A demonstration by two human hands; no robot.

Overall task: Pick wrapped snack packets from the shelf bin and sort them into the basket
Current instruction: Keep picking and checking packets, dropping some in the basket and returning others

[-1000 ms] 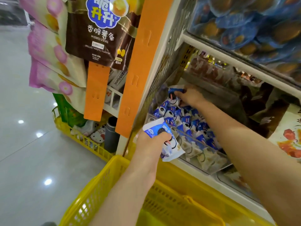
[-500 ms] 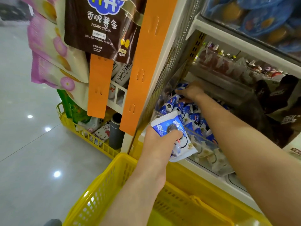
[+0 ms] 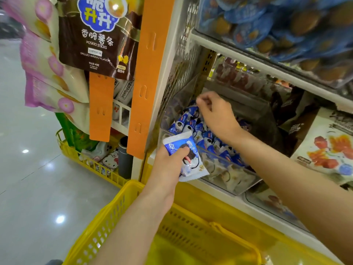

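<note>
My left hand (image 3: 168,169) grips a blue and white snack packet (image 3: 193,163) just in front of the clear shelf bin (image 3: 240,182), above the far rim of the yellow basket (image 3: 114,217). The bin holds a pile of several similar packets (image 3: 206,134). My right hand (image 3: 215,113) is raised over the back of the pile with its fingers curled, pinching the edge of another packet (image 3: 188,111) that hangs below the fingertips.
Orange hanging strips (image 3: 145,83) and a brown potato-stick bag (image 3: 95,35) flank the shelf on the left. A low yellow rack (image 3: 91,165) with goods stands on the floor. Blue packs fill the upper shelf (image 3: 277,22); dark and white bags (image 3: 324,146) lie right of the bin.
My right hand has lifted from deep in the pile, drawing a packet up with it. My left hand keeps its packet in about the same place.
</note>
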